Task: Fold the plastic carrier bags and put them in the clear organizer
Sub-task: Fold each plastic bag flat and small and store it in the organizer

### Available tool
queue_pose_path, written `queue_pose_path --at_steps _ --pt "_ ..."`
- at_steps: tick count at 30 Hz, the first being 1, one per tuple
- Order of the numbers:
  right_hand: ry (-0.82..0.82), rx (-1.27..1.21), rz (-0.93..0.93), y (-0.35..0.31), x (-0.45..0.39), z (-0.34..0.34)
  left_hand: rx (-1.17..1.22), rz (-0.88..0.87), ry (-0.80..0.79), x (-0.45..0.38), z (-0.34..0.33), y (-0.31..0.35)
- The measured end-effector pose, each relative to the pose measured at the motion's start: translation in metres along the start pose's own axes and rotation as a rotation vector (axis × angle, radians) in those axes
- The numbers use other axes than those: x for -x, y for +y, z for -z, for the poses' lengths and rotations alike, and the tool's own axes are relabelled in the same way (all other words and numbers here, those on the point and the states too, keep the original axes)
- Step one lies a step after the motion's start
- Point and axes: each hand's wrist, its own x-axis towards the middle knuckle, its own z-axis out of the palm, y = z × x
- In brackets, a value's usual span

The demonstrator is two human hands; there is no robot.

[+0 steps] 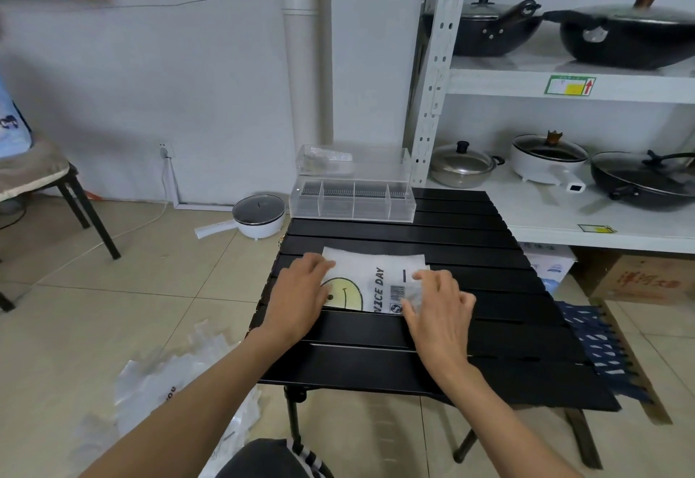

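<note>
The table (432,342) is nearest, and the bag (372,282) lies flat on its middle, long axis left to right, with the organizer (353,201) well beyond at the far edge. The left hand (297,297) presses the bag's left end with fairly straight fingers. The right hand (440,308) curls on its right end, seemingly pinching the plastic, so the next fold likely runs right to left.

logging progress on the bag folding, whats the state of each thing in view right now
carrier bag: partly folded, flat on the black table
left hand: fingers straight, pressing the bag's left end
right hand: fingers curled on the bag's right end
clear organizer: lid up, front compartments look empty
loose bags: unfolded, on the floor
</note>
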Motion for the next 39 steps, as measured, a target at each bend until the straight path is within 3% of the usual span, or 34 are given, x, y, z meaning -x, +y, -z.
queue_pose_path --at_steps 4,9,16,24,26,29,34,39 --pt "-0.129 -0.003 0.241 -0.020 -0.011 -0.009 0.041 -0.215 -0.177 0.001 -0.008 0.004" --pt "-0.378 0.156 0.036 -0.013 -0.027 -0.014 0.080 -0.113 -0.306 0.001 -0.010 0.000" --pt "-0.376 0.151 -0.053 0.008 -0.016 -0.016 -0.067 0.048 -0.411 -0.003 -0.007 0.004" --pt "-0.353 0.163 -0.132 0.007 -0.013 -0.015 -0.215 0.039 -0.459 -0.006 -0.002 0.007" --pt "-0.359 0.138 -0.129 0.009 -0.012 -0.017 -0.183 -0.039 -0.431 -0.007 0.001 0.012" --pt "-0.352 0.089 -0.131 0.011 -0.012 -0.017 -0.174 -0.324 -0.407 -0.014 0.013 0.023" --pt "-0.329 0.038 -0.147 0.010 -0.011 -0.015 -0.341 -0.665 -0.420 -0.035 0.012 0.044" --pt "-0.291 0.031 -0.135 0.012 -0.012 -0.015 -0.464 -0.688 -0.377 -0.035 0.008 0.065"
